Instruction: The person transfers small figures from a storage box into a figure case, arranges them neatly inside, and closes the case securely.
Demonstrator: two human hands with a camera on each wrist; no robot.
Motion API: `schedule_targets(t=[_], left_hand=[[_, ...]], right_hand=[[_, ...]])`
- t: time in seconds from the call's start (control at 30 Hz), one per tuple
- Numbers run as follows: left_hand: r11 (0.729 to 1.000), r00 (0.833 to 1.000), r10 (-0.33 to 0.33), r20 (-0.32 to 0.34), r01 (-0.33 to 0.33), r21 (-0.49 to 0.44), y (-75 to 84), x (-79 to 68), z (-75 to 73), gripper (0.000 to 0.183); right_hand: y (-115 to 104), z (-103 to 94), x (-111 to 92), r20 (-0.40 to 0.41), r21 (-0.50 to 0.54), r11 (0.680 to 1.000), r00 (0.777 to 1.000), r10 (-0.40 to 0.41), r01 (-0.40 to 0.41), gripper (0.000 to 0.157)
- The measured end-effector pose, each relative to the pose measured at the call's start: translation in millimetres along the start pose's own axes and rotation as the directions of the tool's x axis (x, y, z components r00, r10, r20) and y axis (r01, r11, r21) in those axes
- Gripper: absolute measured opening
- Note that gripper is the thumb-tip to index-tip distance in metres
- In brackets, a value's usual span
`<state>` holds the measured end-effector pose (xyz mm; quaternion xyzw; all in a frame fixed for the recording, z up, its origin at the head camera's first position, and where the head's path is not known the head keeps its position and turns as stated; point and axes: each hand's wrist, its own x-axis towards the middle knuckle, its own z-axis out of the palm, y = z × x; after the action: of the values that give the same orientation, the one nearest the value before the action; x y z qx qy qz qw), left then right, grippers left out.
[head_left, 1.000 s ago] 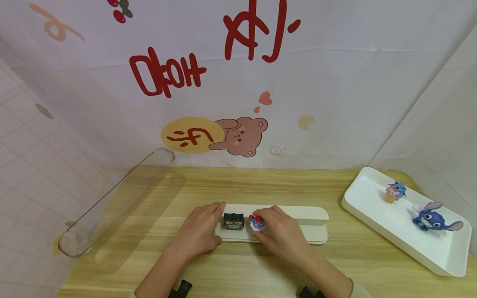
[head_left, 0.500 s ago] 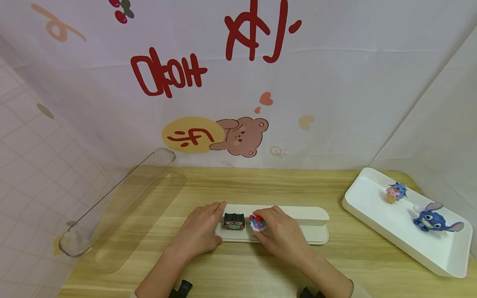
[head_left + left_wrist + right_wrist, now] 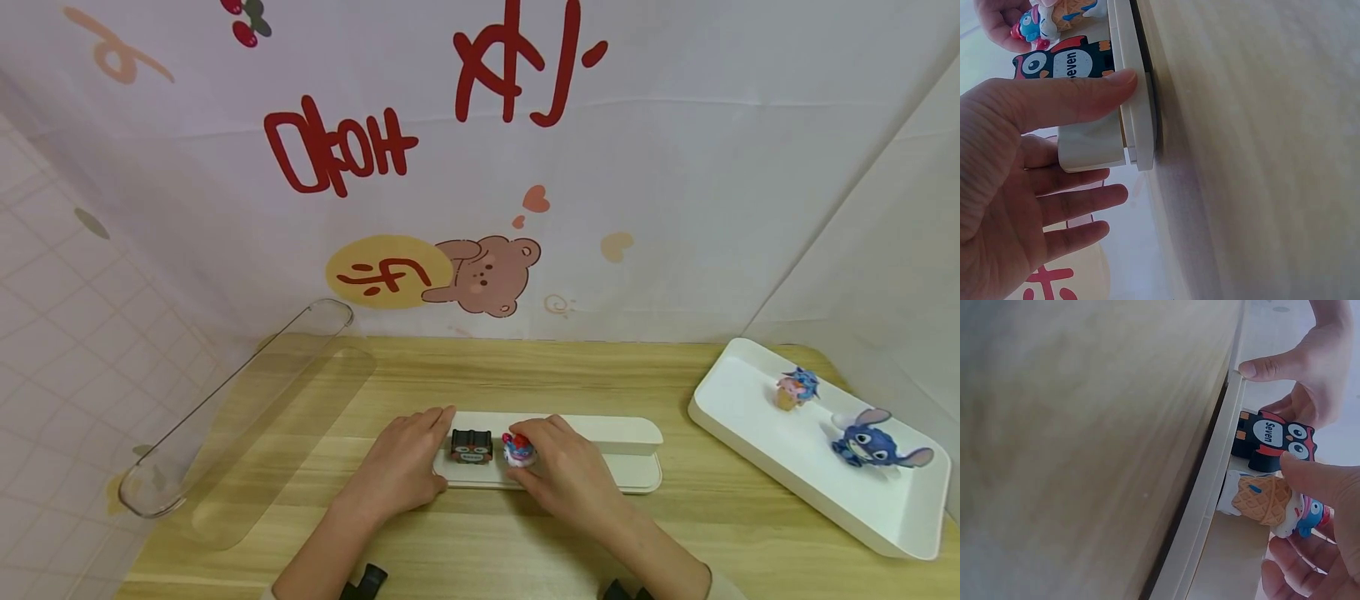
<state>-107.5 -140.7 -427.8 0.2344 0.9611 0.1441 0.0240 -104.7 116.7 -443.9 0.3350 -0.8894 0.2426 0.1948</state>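
On the lower level of the stepped white base (image 3: 637,472), an ice-cream figurine (image 3: 519,451) in a fingertip pinch

Head view: the right hand (image 3: 567,468) pinches the ice-cream figurine, just beside an owl figurine (image 3: 472,447), with a narrow gap between them. The left hand (image 3: 401,460) grips the near end of the base, which lies on the bench (image 3: 480,546). Bracing that end seems sound: a nudge from the other side is then less likely to slide the base.

Left wrist view: the thumb lies on the front edge while fingers reach behind the raised part. Light, even pressure should do; squeezing hard could tip it.

Right wrist view: the figurine's white foot appears to meet the base, though whether it bears full weight I cannot tell. Best to feel it sit level before easing the pinch, and to part the fingers gently, since the thumb lies close to the owl figurine and could knock it.
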Motion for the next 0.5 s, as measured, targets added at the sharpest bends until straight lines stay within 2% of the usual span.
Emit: schedule_targets(t=[0.23, 0.5], left_hand=[[1.000, 1.000, 0.001, 0.005, -0.001, 0.008, -0.2, 0.0, -0.1, 0.096], [1.000, 1.000, -0.001, 0.010, 0.001, 0.009, 0.4, 0.9, -0.4, 0.096]], right_hand=[[0, -11.2, 1, 0.011, -0.009, 1.000, 1.000, 0.010, -0.010, 0.058], [7, -44.1, 3, -0.039, -0.012, 1.000, 0.999, 0.018, -0.018, 0.052]])
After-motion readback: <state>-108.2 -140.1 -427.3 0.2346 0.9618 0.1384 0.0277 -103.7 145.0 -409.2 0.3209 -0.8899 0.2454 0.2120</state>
